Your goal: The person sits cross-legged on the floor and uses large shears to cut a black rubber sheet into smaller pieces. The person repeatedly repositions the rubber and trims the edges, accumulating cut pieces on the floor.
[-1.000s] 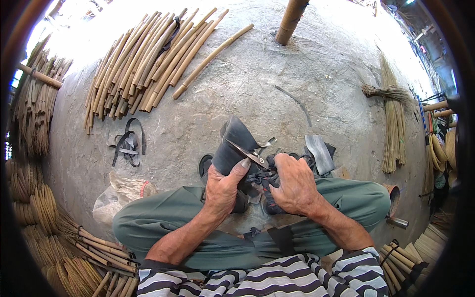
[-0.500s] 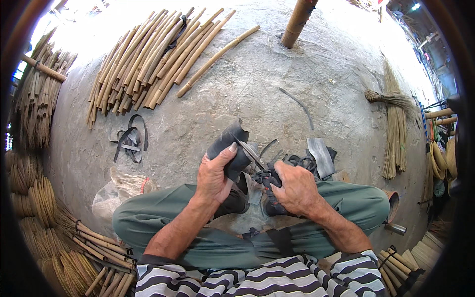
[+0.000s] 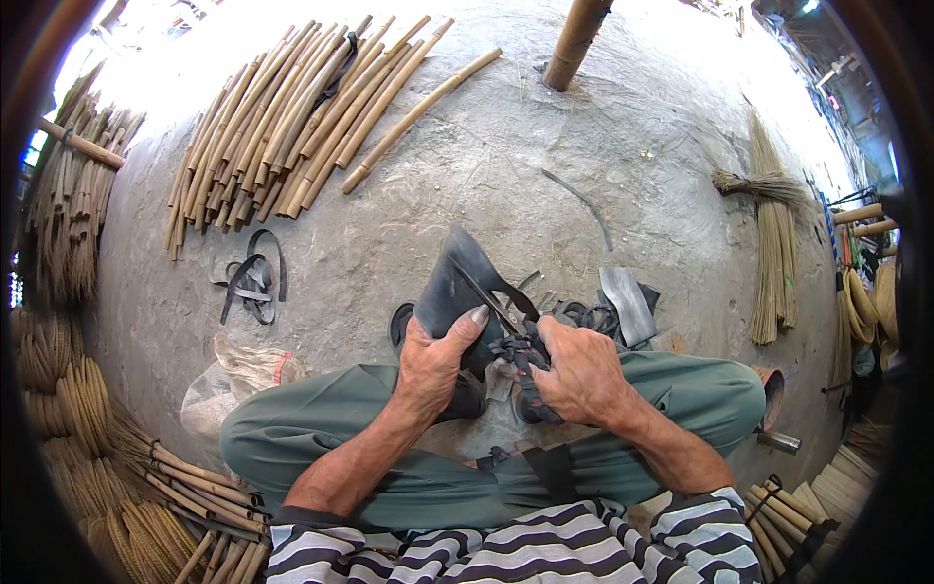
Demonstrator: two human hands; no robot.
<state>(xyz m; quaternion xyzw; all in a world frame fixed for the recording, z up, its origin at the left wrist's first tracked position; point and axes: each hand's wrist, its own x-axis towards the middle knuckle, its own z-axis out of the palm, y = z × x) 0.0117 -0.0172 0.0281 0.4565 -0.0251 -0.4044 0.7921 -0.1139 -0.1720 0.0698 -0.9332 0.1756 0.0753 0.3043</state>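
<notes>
Between my knees, my left hand (image 3: 435, 362) grips a sheet of black rubber (image 3: 452, 282), thumb on top. My right hand (image 3: 581, 370) is wrapped round the handles of a pair of scissors (image 3: 519, 347), which are bound in dark strips. The scissor blades point up and left and lie in the rubber, with a narrow strip curling away on their right side. Just beyond my right hand are a small pile of black rubber strips (image 3: 587, 317) and a flat grey rubber piece (image 3: 628, 306).
Bamboo poles (image 3: 292, 127) lie at the far left, and a bamboo post (image 3: 576, 44) stands at the back. Loose rubber strips (image 3: 255, 277) and a plastic sack (image 3: 233, 384) are on my left. A broom-like bundle (image 3: 772, 253) lies right. Coiled bundles (image 3: 88, 399) fill the left edge.
The blades have moved further into the rubber, and a strip now curls off to the right. The sheet in my left hand has turned and lies more spread out.
</notes>
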